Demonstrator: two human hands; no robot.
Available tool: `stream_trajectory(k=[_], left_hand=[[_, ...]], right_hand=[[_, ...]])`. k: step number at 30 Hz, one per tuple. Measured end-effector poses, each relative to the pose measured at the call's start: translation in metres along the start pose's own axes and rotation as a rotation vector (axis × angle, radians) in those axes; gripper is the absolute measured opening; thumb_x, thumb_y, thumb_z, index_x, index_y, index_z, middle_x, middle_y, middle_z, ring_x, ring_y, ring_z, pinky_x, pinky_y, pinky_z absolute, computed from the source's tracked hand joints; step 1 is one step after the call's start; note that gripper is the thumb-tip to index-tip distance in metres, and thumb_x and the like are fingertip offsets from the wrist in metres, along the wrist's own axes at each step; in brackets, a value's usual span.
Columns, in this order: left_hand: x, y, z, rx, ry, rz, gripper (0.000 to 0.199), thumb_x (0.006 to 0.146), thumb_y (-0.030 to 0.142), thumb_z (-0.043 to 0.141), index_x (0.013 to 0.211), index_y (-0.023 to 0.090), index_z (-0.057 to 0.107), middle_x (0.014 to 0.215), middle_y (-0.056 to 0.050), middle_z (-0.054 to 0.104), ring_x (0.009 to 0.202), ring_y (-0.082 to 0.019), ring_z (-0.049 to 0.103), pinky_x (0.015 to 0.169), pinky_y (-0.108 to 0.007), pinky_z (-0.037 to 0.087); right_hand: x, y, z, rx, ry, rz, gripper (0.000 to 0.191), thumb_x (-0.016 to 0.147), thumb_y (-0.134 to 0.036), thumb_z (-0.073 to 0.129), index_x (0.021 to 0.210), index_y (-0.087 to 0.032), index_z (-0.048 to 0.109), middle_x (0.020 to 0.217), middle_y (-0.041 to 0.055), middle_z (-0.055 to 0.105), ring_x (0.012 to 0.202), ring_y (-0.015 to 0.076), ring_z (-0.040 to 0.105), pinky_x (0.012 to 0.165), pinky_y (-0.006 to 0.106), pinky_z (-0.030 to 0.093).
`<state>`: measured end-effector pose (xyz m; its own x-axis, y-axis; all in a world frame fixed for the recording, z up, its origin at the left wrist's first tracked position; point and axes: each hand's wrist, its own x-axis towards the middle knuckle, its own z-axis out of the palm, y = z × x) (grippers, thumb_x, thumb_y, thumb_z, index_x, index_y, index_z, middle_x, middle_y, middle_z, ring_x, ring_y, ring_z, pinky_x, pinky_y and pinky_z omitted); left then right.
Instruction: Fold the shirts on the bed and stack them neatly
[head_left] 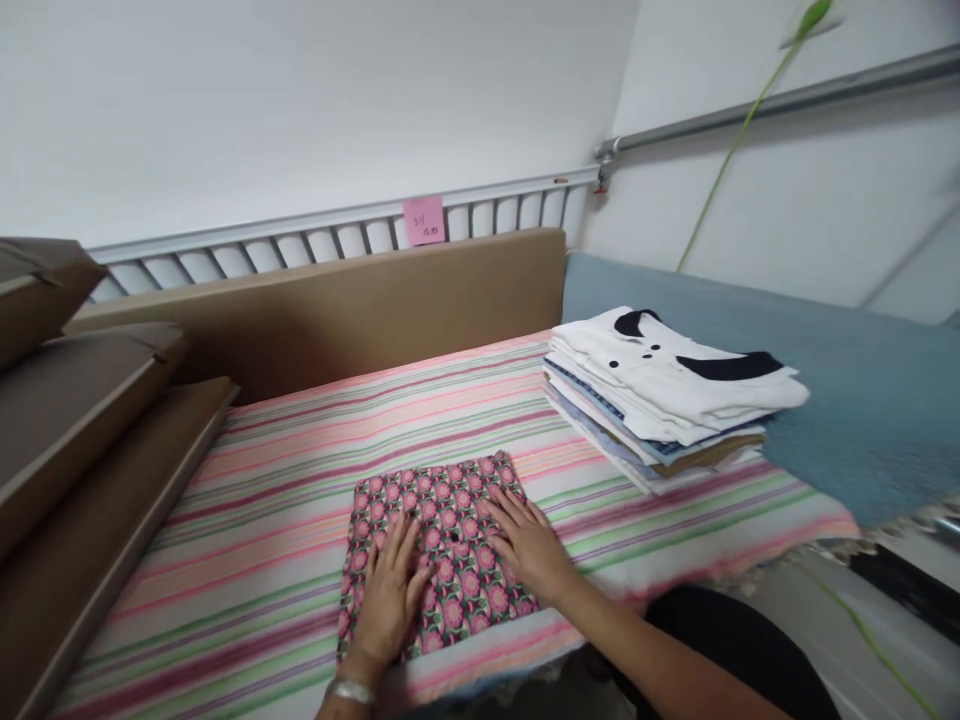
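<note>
From the head view I count two bare hands: one left hand [390, 590] and one right hand [531, 548]. I further count one pink floral folded cloth [457, 590], one multicoloured striped cloth [262, 520], one blue-grey cloth [847, 400], three brown flat slabs [82, 390], one long brown upright panel [450, 290], one pink paper note [424, 221], one silver metal bracelet [350, 690], and one stack of mostly white folded fabrics [667, 400], whose layers I cannot number exactly.

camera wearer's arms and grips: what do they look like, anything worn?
Left grip: ungloved human hand, shiny silver-toned band around the wrist. Right grip: ungloved too, wrist without a band. No sleeve on the visible part of either forearm.
</note>
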<state>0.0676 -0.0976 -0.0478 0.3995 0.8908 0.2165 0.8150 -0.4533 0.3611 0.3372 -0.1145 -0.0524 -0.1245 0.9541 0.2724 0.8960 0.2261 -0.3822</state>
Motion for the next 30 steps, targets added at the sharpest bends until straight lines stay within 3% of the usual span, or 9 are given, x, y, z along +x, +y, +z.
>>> stream_trajectory(k=[2,5,8,12,15,18,23,26,30], left_hand=[[0.010,-0.009,-0.007,-0.086,0.050,-0.012,0.055,0.088,0.038,0.040,0.141,0.032,0.023,0.150,-0.005,0.027,0.136,-0.020,0.028,0.109,-0.045,0.029],[0.040,-0.031,-0.021,-0.201,0.094,-0.077,0.061,0.079,0.034,0.054,0.137,0.027,0.034,0.146,-0.006,0.034,0.135,-0.021,0.029,0.110,-0.044,0.027],[0.079,-0.055,-0.031,-0.356,0.044,-0.354,0.072,0.061,0.029,0.067,0.128,0.017,0.045,0.138,-0.013,0.045,0.129,-0.027,0.038,0.108,-0.043,0.029],[0.112,-0.075,-0.034,-0.464,-0.071,-0.602,0.060,0.050,0.035,0.072,0.102,0.009,0.059,0.099,-0.015,0.068,0.100,-0.032,0.061,0.086,-0.042,0.047],[0.114,-0.076,-0.035,-0.602,-0.225,-0.660,0.047,0.047,0.042,0.072,0.082,0.011,0.064,0.075,-0.009,0.071,0.079,-0.028,0.066,0.071,-0.037,0.051],[0.105,-0.070,-0.038,-0.770,-0.379,-0.666,0.042,0.044,0.041,0.073,0.074,0.013,0.066,0.069,-0.006,0.071,0.073,-0.025,0.066,0.071,-0.036,0.052],[0.098,-0.066,-0.054,-0.911,-0.461,-0.641,0.041,0.038,0.037,0.078,0.070,0.014,0.067,0.064,-0.004,0.070,0.069,-0.023,0.065,0.076,-0.036,0.051],[0.105,-0.060,-0.082,-0.984,-0.433,-0.580,0.044,0.043,0.039,0.078,0.078,0.014,0.068,0.068,-0.003,0.070,0.070,-0.022,0.065,0.080,-0.038,0.050],[0.113,-0.043,-0.144,-0.931,-0.207,-0.489,0.042,0.048,0.040,0.076,0.081,0.015,0.066,0.063,-0.001,0.067,0.067,-0.021,0.063,0.074,-0.039,0.051]], right_hand=[[0.009,0.010,-0.005,0.188,0.083,0.090,0.050,0.088,-0.041,0.042,0.136,-0.027,0.040,0.141,0.0066,0.042,0.129,0.0220,0.038,0.105,0.044,0.033],[0.030,0.031,-0.010,0.578,0.139,0.393,0.042,0.081,-0.032,0.048,0.121,-0.019,0.053,0.123,0.0087,0.059,0.116,0.0219,0.052,0.100,0.038,0.040],[0.052,0.049,-0.014,0.876,-0.019,0.651,0.027,0.072,-0.028,0.057,0.096,-0.016,0.063,0.104,0.0083,0.068,0.101,0.0232,0.061,0.093,0.036,0.044],[0.074,0.059,-0.023,1.038,-0.233,0.745,0.025,0.067,-0.036,0.065,0.082,-0.016,0.064,0.085,0.0066,0.072,0.085,0.0226,0.066,0.080,0.036,0.051],[0.086,0.056,-0.026,1.178,-0.385,0.766,0.026,0.065,-0.036,0.068,0.081,-0.016,0.063,0.080,0.0063,0.072,0.082,0.0205,0.067,0.079,0.035,0.052],[0.095,0.051,-0.022,1.269,-0.494,0.770,0.022,0.062,-0.031,0.071,0.076,-0.016,0.063,0.076,0.0071,0.072,0.080,0.0213,0.068,0.083,0.037,0.052],[0.104,0.045,-0.023,1.328,-0.513,0.767,0.021,0.059,-0.023,0.072,0.076,-0.016,0.063,0.072,0.0057,0.072,0.076,0.0220,0.068,0.085,0.040,0.051],[0.114,0.036,-0.051,1.346,-0.425,0.673,0.026,0.058,-0.024,0.074,0.082,-0.016,0.065,0.078,0.0051,0.073,0.080,0.0221,0.068,0.087,0.039,0.050],[0.129,0.009,-0.122,1.274,-0.262,0.420,0.036,0.058,-0.032,0.076,0.088,-0.014,0.067,0.084,0.0054,0.073,0.086,0.0224,0.067,0.092,0.040,0.046]])
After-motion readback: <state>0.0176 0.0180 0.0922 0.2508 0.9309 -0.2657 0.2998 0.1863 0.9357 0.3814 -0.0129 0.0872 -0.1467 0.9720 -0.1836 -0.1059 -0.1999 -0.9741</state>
